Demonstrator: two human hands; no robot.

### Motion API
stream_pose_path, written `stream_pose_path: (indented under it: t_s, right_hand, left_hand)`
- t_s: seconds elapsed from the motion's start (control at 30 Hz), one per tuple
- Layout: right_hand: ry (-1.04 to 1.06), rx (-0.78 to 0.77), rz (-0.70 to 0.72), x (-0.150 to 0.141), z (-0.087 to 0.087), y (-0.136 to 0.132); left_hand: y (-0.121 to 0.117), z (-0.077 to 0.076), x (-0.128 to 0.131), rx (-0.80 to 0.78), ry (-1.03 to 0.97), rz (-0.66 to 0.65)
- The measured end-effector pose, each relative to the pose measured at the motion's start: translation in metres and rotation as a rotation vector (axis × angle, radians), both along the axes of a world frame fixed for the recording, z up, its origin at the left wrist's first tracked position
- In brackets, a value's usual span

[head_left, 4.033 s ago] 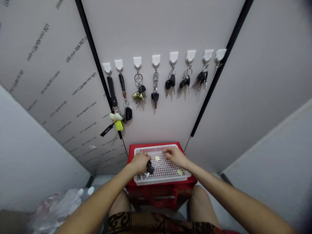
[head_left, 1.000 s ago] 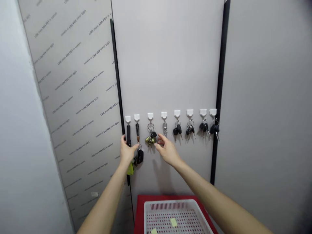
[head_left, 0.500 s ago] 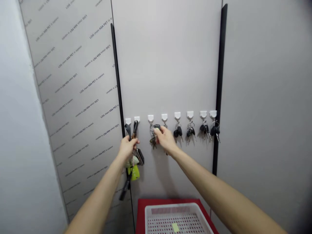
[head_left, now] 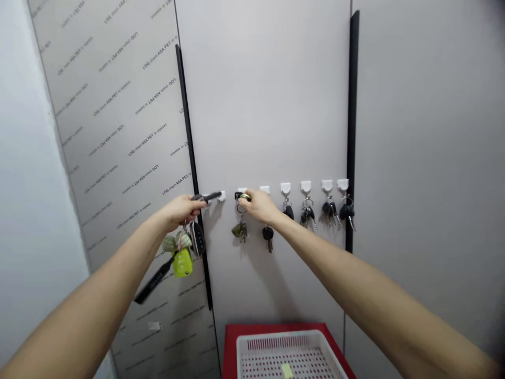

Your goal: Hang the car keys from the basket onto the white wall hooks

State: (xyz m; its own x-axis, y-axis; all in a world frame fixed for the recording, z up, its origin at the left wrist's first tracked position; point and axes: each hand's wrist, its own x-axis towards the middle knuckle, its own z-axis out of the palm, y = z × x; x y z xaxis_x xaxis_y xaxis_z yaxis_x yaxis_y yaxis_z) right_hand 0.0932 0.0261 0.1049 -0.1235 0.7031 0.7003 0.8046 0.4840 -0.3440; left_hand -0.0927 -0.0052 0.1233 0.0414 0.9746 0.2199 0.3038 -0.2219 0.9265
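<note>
My left hand (head_left: 182,210) is closed on the straps of two sets of car keys, pulled out from the wall at the left hooks. A yellow-green key fob (head_left: 182,262) with a pale bow and a black tag (head_left: 155,281) dangles below it, beside a black key fob (head_left: 197,239). My right hand (head_left: 258,204) pinches a bunch of keys (head_left: 240,230) with a metal ring, up against the third hook from the left. Its olive-gold piece and small keys hang under my fingers. Just below my right wrist hangs a black-headed key (head_left: 268,238); its hook is partly covered.
Several more key bunches hang to the right from white hooks (head_left: 305,187), among them dark keys (head_left: 307,213). Below, a white perforated basket (head_left: 246,343) with a yellow paper slip (head_left: 286,370) stands on a red box (head_left: 232,332). Black strips (head_left: 352,126) edge the wall panel.
Both hands rose from the basket to the hooks. My left hand closed on the two straps and drew them left. My right hand gripped the third bunch and lifted it. The far-right hook gained another bunch.
</note>
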Motion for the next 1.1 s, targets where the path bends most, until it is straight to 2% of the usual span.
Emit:
stream_pose_path:
  t_s: [0.1, 0.2, 0.27, 0.33, 0.4, 0.5, 0.57, 0.73, 0.83, 1.0, 1.1]
  right_hand:
    - [0.073, 0.009, -0.084, -0.002, 0.006, -0.001]
    - [-0.014, 0.041, -0.034, -0.006, 0.007, -0.004]
    - [-0.14, 0.072, 0.042, -0.007, 0.007, -0.007]
    - [-0.219, 0.085, 0.061, -0.006, 0.009, -0.008]
    - [-0.185, 0.074, 0.014, 0.0, 0.012, -0.006]
    - [-0.03, 0.056, -0.085, 0.011, 0.017, -0.002]
    - [0.007, 0.056, -0.085, 0.015, 0.018, 0.0]
    - [-0.085, 0.152, 0.112, 0.008, 0.017, 0.002]
    - [-0.028, 0.186, 0.184, 0.004, 0.021, 0.003]
    - [0.233, 0.067, 0.249, 0.008, 0.024, -0.002]
    - [0.187, 0.026, 0.254, 0.011, 0.018, -0.009]
  left_hand:
    - [0.003, 0.008, -0.001, 0.135, -0.114, 0.08]
    - [0.012, 0.011, 0.004, 0.211, 0.057, 0.239]
    - [0.018, 0.013, 0.006, 0.205, 0.117, 0.292]
    - [0.021, 0.016, 0.006, 0.222, 0.056, 0.312]
    - [0.022, 0.019, 0.004, 0.27, -0.027, 0.314]
    - [0.022, 0.021, 0.003, 0.313, -0.05, 0.299]
    - [0.021, 0.02, 0.007, 0.319, -0.026, 0.276]
    - [0.008, 0.021, 0.027, 0.403, -0.036, 0.129]
    - [-0.004, 0.02, 0.037, 0.443, -0.082, 0.068]
    - [-0.018, 0.007, 0.045, 0.409, -0.118, 0.015]
    - [-0.016, -0.005, 0.047, 0.4, -0.155, 0.009]
